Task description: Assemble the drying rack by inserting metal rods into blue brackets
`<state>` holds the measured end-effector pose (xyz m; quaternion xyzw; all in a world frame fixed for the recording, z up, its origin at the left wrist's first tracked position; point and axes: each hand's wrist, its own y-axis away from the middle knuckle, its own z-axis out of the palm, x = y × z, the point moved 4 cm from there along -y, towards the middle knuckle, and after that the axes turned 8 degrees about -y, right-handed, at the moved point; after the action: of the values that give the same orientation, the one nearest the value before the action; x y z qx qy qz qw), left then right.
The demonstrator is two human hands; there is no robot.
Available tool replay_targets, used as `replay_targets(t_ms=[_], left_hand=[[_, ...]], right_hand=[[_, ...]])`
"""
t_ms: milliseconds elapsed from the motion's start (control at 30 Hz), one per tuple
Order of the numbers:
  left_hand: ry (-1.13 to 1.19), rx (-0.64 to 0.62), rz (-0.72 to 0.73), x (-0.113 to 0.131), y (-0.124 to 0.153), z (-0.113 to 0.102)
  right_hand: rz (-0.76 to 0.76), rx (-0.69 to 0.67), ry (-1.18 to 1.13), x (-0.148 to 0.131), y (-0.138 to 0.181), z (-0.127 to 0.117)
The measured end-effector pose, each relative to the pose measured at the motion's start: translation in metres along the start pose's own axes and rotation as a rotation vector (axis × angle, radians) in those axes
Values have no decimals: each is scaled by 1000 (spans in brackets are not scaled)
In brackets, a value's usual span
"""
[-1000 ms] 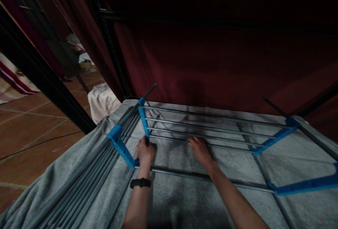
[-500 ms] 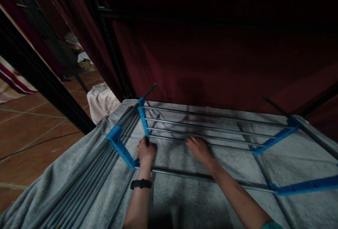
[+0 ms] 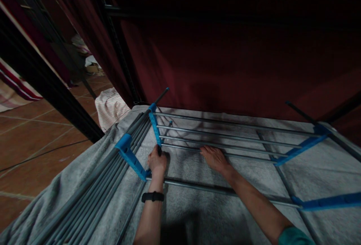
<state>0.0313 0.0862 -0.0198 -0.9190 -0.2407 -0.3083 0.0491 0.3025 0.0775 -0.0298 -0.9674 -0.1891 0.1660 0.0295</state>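
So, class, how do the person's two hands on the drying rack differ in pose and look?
The left hand is curled shut around the lower end of a blue bracket; the right hand lies open and flat, fingers reaching the grey rods. The left hand's wrist wears a black band; the right hand's wrist is bare. Both sit low over the grey towel.
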Motion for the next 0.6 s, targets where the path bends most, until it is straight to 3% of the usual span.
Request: replay_targets(t_ms=[400, 600], left_hand=[[-46, -22, -6, 1, 0, 0], [-85, -75, 6, 1, -7, 1]], right_hand=[[25, -76, -16, -4, -6, -9], [-3, 75, -67, -7, 27, -35]])
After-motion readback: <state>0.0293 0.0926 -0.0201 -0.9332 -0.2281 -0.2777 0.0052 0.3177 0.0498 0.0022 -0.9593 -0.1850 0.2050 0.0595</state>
